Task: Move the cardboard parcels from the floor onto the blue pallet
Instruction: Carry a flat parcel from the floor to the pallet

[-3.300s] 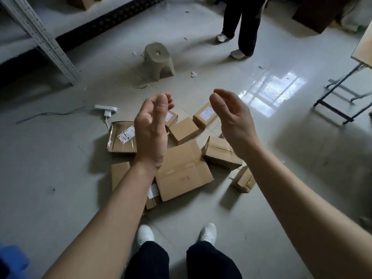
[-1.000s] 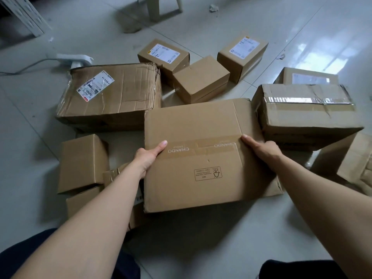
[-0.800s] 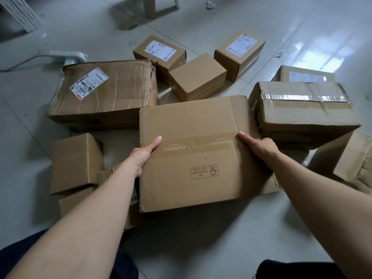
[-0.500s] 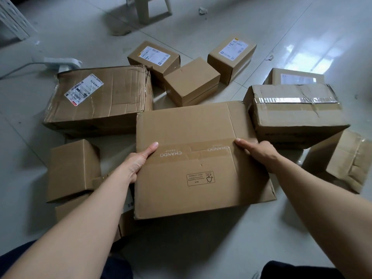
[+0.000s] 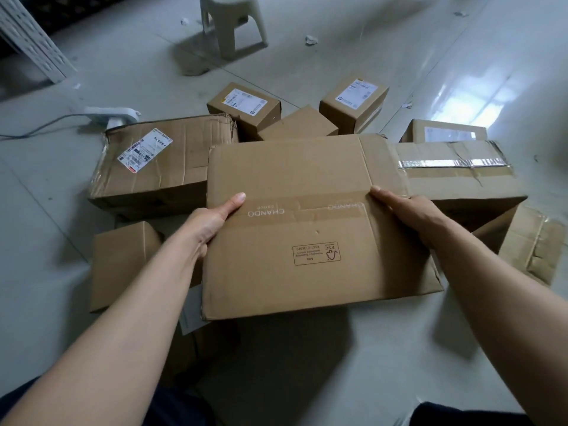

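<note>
In the head view, a large box is held between both grips, over a shadow cast on the floor. The left grip is curled round its left edge, thumb laid on top. The right grip is clasped likewise on its right edge. A crumpled parcel is seen beyond the left grip, and a taped parcel beyond the right.

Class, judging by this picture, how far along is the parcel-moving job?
Done: nothing shown; no blue pallet in view. In hand: left hand and right hand grip the large brown CHANDO cardboard box. Left: at least seven brown cardboard parcels on the pale tiled floor.
</note>
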The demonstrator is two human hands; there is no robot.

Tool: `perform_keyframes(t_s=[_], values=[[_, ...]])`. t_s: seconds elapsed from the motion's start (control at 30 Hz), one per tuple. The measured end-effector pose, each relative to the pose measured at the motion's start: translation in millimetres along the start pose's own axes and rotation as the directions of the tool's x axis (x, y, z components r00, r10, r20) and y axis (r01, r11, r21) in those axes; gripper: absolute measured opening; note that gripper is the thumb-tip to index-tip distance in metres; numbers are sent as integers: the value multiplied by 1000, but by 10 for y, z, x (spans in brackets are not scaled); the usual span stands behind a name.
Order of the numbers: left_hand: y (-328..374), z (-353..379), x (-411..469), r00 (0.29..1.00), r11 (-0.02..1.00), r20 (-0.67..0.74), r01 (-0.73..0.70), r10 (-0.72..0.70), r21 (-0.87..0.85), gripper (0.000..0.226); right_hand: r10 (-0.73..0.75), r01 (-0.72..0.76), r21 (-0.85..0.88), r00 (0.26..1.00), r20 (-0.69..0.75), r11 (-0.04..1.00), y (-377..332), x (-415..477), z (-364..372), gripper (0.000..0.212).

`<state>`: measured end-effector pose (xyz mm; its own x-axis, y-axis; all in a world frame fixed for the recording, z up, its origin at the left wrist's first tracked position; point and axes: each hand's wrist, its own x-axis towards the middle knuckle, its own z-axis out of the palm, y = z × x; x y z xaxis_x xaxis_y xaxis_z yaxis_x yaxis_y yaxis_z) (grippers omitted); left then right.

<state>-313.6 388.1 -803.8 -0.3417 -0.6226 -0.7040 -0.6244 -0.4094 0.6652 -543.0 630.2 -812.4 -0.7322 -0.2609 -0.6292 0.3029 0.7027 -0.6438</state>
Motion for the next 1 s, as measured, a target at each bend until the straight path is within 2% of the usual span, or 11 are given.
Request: perform_keyframes(t_s=[0.17,0.23,0.4,0.47,0.57,0.7,0.77,0.87,1.0], values=[[264,-56,-180,991,991,-81,-100,107,90,75,0,-1,68,1000,19,998,-197,-95,-74,91],[377,-118,-231,983,984,-93,-149,158,95,63,-13,10,97,1000,28,995,-298,-157,-87,87],[651,-315,-316,965,973,-146,-204,219,111,78,-119,125,145,992,-45,982,-579,-250,-73,60],[759,-389,-353,968,976,-133,-203,213,83,77,-146,152,151,988,-53,977,-692,-284,-66,59],[935,-456,-406,959,967,-130,-241,251,83,62,-160,170,164,984,-74,972,-831,-324,-95,65],[1180,-446,-476,956,960,-105,-266,274,82,69,-169,183,173,981,-93,968,-996,-414,-242,52],[1294,-456,-516,957,961,-97,-265,272,83,68,-176,191,156,978,-109,969,-1103,-474,-323,55],[1503,-517,-630,962,965,-91,-250,257,84,82,-170,190,167,977,-127,968,-1330,-635,-444,61],[1908,-586,-936,971,971,-64,-228,232,66,77,-170,196,179,974,-152,964,-1683,-960,-723,48]])
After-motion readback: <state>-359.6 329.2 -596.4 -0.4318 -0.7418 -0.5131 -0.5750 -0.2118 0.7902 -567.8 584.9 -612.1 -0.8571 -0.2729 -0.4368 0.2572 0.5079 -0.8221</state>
